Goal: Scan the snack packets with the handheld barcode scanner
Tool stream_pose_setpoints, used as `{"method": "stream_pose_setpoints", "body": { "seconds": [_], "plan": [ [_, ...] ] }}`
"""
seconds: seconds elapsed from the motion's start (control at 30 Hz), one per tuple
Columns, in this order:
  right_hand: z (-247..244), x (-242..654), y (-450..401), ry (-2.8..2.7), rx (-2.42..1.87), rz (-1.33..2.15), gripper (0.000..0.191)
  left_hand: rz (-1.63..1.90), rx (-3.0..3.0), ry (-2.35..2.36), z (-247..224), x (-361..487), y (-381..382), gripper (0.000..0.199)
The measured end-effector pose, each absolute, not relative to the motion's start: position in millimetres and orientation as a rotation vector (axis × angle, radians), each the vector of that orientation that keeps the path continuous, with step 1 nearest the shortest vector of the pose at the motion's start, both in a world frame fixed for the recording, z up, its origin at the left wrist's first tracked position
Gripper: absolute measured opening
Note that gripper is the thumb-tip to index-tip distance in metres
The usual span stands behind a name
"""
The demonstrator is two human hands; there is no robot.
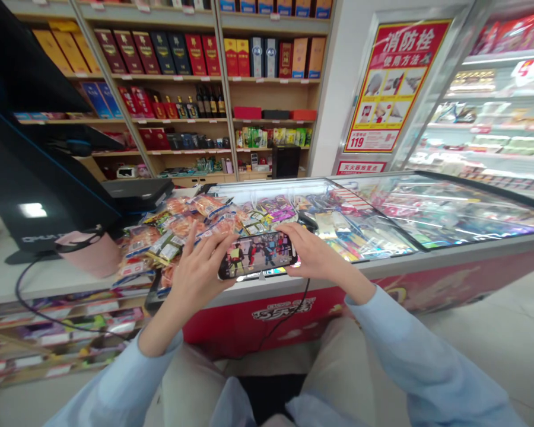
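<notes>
A smartphone (258, 255) lies sideways between my two hands, its lit screen showing several figures. My left hand (200, 264) grips the phone's left end, with some fingers raised above it. Around the right end, my right hand (314, 252) holds it between thumb and fingers. The phone is over the front rim of a glass-topped freezer (369, 273). Just behind my left hand lies a heap of clear packets of orange-pink food (209, 204). A black handheld device (307, 222), partly hidden, rests on the glass behind my right hand.
A pink cup-shaped container (89, 254) stands at left below a dark checkout terminal (40, 178). A black cable (289, 314) hangs down the freezer's red front. Shelves of boxes and bottles (169, 101) line the back; a lit display fridge (485, 118) is at right.
</notes>
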State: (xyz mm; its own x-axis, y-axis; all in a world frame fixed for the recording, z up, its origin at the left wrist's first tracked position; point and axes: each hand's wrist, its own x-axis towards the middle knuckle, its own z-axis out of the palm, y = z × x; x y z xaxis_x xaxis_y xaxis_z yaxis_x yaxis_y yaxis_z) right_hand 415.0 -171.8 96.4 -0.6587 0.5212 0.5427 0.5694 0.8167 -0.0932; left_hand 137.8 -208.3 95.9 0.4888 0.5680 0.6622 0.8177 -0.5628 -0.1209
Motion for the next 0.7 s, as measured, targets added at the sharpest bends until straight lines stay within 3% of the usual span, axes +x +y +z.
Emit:
{"method": "stream_pose_setpoints", "body": {
  "seconds": [0.47, 0.7],
  "plan": [
    [92.4, 428.1, -154.9, -2.409, -0.742, 0.057, 0.087, -0.74, -2.367, -1.232, 85.5, 140.9, -188.4, 0.071],
    [93.3, 427.0, -152.8, -2.417, -0.745, 0.06, 0.081, -0.727, -2.352, -1.219, 84.6, 141.4, -188.5, 0.072]
  ]
}}
